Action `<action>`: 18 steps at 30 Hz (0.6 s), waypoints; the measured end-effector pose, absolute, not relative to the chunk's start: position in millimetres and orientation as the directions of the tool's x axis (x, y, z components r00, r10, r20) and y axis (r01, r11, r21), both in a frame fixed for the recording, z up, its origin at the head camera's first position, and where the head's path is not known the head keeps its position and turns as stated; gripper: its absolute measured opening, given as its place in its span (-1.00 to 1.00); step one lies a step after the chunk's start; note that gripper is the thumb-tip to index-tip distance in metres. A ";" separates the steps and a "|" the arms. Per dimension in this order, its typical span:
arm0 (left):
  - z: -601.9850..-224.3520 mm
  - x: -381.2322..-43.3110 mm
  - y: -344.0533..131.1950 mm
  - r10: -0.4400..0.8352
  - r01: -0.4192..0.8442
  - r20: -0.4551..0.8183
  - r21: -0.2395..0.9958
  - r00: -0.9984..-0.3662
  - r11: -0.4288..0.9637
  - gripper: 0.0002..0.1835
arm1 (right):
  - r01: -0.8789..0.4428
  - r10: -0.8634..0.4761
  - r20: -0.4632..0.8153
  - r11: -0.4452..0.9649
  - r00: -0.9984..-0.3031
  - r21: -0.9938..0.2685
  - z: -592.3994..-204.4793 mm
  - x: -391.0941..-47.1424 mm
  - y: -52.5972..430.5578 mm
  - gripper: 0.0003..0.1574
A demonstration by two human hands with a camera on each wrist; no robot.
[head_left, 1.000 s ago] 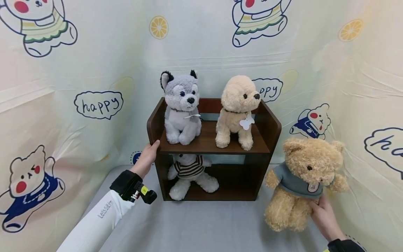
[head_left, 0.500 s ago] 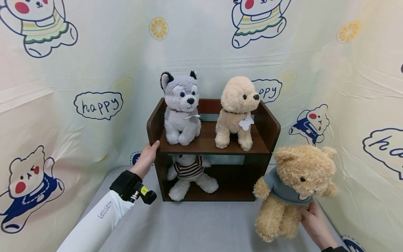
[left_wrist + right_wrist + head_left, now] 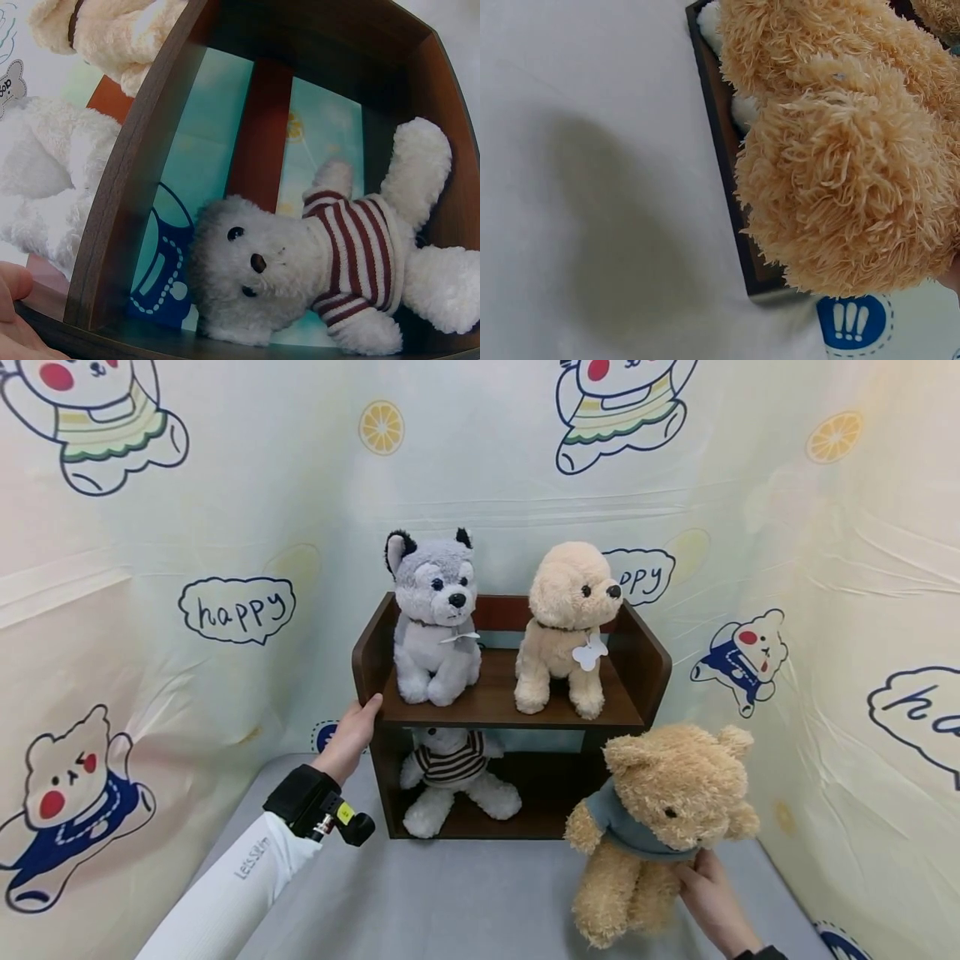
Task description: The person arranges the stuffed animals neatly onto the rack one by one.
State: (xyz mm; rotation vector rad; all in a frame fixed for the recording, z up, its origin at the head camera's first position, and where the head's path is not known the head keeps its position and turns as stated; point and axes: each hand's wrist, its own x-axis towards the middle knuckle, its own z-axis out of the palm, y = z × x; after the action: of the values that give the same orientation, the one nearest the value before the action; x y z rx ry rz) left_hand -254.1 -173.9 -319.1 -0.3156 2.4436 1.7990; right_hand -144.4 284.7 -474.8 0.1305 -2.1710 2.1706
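Note:
A tan teddy bear (image 3: 671,818) in a blue-grey shirt hangs tilted in front of the shelf's right side. My right hand (image 3: 712,897) grips it from behind at the lower body; its fingers are partly hidden by fur. In the right wrist view the bear's shaggy fur (image 3: 847,180) covers much of the picture. My left hand (image 3: 348,739) holds the left side of a dark brown two-tier shelf (image 3: 510,714), thumb at the front edge. A white plush bear (image 3: 453,768) in a striped shirt sits on the lower tier's left, its head partly hidden by the upper board.
On the upper tier a grey husky plush (image 3: 435,618) sits at the left and a cream puppy plush (image 3: 566,631) with a white tag at the right. The shelf stands on a grey surface (image 3: 450,902), with a printed curtain (image 3: 480,468) behind and at both sides.
The teddy bear has moved left and slightly down with my right hand, closer to the shelf, and now overlaps its lower right corner. My left hand has stayed on the shelf.

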 end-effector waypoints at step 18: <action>-317.2 -250.7 -173.4 -0.079 -0.198 -0.184 0.940 -0.980 0.276 -0.26 | 0.158 -0.038 -0.158 0.009 -0.987 -0.987 -489.4 -161.4 241.7 -0.24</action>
State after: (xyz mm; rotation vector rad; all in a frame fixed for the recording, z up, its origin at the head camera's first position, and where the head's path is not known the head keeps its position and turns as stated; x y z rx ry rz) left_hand -250.7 -173.4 -317.2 -0.2645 2.4275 1.8122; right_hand -161.4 241.7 -489.4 -0.1398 -2.3253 2.3108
